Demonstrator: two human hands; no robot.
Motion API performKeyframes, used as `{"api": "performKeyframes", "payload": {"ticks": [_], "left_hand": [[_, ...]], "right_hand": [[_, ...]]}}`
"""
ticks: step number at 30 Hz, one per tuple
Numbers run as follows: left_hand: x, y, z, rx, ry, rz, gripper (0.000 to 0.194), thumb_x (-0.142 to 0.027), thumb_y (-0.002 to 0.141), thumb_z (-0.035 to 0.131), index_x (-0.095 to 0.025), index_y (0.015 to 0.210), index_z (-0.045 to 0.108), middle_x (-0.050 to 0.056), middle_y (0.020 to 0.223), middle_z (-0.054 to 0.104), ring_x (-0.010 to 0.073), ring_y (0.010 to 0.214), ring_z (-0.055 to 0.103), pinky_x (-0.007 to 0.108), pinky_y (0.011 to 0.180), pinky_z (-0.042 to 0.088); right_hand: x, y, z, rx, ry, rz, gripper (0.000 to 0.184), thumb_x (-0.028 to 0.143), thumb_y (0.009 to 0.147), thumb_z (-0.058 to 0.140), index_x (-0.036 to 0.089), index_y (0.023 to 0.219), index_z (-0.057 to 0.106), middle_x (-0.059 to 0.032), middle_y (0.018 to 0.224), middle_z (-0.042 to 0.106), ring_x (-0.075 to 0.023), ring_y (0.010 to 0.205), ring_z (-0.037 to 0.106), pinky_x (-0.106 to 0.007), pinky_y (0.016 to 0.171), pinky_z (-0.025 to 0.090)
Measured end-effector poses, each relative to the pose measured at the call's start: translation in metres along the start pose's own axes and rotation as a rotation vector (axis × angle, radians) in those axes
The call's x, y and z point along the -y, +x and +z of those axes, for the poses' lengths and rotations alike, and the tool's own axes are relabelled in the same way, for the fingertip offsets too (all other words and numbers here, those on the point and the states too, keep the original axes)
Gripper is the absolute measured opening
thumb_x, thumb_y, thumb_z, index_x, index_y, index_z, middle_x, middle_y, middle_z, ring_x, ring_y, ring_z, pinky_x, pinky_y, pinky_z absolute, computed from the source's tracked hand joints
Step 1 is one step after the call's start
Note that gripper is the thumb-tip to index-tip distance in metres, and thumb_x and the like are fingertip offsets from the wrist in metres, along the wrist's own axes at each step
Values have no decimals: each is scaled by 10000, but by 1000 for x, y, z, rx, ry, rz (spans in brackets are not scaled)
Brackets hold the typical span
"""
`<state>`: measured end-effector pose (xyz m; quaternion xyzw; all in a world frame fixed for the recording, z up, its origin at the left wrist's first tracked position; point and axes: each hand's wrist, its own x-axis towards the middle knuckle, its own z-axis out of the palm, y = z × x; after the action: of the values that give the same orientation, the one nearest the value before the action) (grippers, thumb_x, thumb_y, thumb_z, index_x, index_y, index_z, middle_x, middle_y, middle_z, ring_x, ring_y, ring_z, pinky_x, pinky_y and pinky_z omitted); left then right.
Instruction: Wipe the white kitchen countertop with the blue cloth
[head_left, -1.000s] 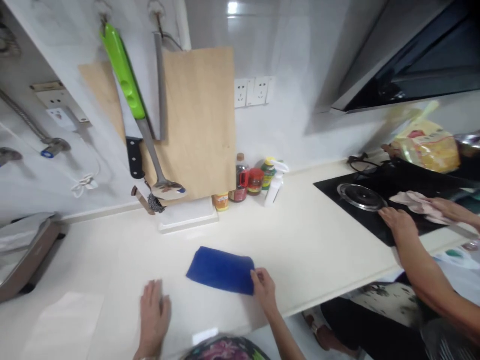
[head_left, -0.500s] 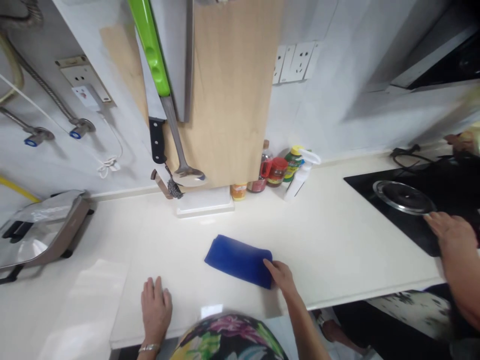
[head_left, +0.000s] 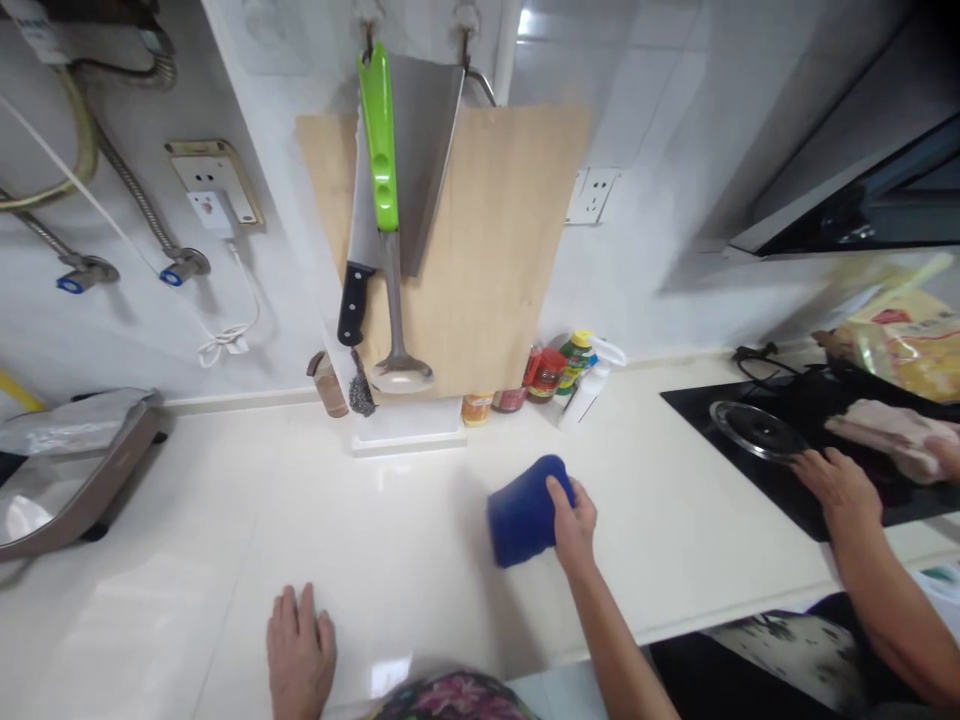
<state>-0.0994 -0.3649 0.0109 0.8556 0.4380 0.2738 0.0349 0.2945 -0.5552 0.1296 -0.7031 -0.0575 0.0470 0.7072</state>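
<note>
A folded blue cloth (head_left: 522, 512) is gripped at its right end by my right hand (head_left: 576, 520), thumb on top and the fingers underneath. The cloth looks raised above the white countertop (head_left: 405, 530), with a shadow below and to its left. My left hand (head_left: 301, 640) rests flat on the counter near the front edge, fingers stretched out and holding nothing.
On the right a co-worker's hand (head_left: 840, 487) touches the black cooktop (head_left: 817, 510); their other hand holds a pale cloth (head_left: 885, 435). A cutting board (head_left: 487, 250), knives and a green-handled ladle (head_left: 384, 150) hang ahead. Bottles, a spray bottle (head_left: 591, 390) and an electric pan (head_left: 97, 480) stand around.
My right hand has lifted the blue cloth off the counter and turned it, its free end now pointing down and left. My left hand stays on the counter. The camera view has shifted.
</note>
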Motion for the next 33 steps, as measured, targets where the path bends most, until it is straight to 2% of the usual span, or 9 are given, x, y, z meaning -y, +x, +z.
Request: {"api": "performKeyframes", "payload": {"ticks": [4, 7, 10, 12, 16, 20, 25, 29, 33], "left_hand": [[-1, -1, 0, -8, -7, -17, 560, -310, 959, 375, -88, 1468, 440, 264, 1570, 341, 378, 1528, 182, 609, 1188, 274], [0, -1, 1, -14, -10, -22, 553, -305, 958, 384, -97, 1466, 449, 254, 1567, 354, 376, 1523, 199, 607, 1186, 278], [2, -1, 3, -29, 3, 1, 530, -295, 962, 398, -84, 1442, 473, 260, 1559, 363, 386, 1514, 221, 609, 1173, 298], [3, -1, 3, -51, 16, 29, 518, -286, 966, 411, -72, 1433, 478, 270, 1555, 364, 395, 1509, 229, 614, 1163, 310], [2, 0, 3, -64, 45, 73, 513, -262, 971, 427, -72, 1447, 462, 282, 1553, 358, 404, 1508, 227, 621, 1151, 327], [1, 1, 2, -60, 72, 96, 516, -246, 971, 432, -59, 1451, 457, 302, 1544, 360, 419, 1504, 230, 631, 1137, 342], [3, 0, 3, -71, 64, 100, 518, -242, 960, 456, -77, 1451, 461, 283, 1550, 363, 416, 1503, 236, 630, 1136, 347], [3, 0, 5, -73, 84, 103, 484, -239, 965, 452, -54, 1409, 497, 304, 1518, 394, 424, 1491, 261, 627, 1119, 369], [4, -1, 5, -76, 83, 90, 494, -236, 963, 457, -77, 1430, 483, 290, 1528, 390, 419, 1491, 265, 632, 1119, 369]], "right_hand": [[28, 29, 7, 30, -245, -255, 571, 649, 770, 646, 142, 1031, 665, -43, 842, 673, -187, 762, 574, -321, 742, 486], [7, 21, 17, 148, -456, -456, 493, 567, 846, 581, 140, 1078, 661, -81, 890, 693, -208, 792, 606, -336, 773, 501], [-36, -20, 28, 438, -710, -534, 355, 366, 919, 488, 131, 1131, 649, -141, 1022, 708, -241, 905, 656, -362, 840, 521], [-64, -59, 32, 644, -811, -534, 286, 240, 890, 502, 156, 1110, 665, -131, 1052, 718, -244, 955, 671, -350, 845, 533], [-99, -130, 29, 836, -895, -488, 417, 126, 801, 580, 203, 1207, 637, -94, 1131, 711, -243, 1033, 666, -347, 892, 537], [-107, -157, 22, 910, -866, -409, 491, 149, 797, 614, 217, 1282, 580, -83, 1207, 687, -227, 1084, 648, -325, 914, 522], [-98, -131, 21, 817, -786, -354, 158, 283, 896, 575, 205, 993, 673, -53, 943, 728, -195, 844, 674, -294, 781, 516], [-86, -78, 21, 718, -672, -504, 226, 383, 927, 554, 208, 947, 698, -46, 883, 735, -183, 763, 673, -285, 709, 523], [-84, -19, 17, 578, -716, -589, 284, 403, 946, 499, 209, 996, 700, -66, 942, 737, -200, 855, 682, -314, 805, 543]]}}
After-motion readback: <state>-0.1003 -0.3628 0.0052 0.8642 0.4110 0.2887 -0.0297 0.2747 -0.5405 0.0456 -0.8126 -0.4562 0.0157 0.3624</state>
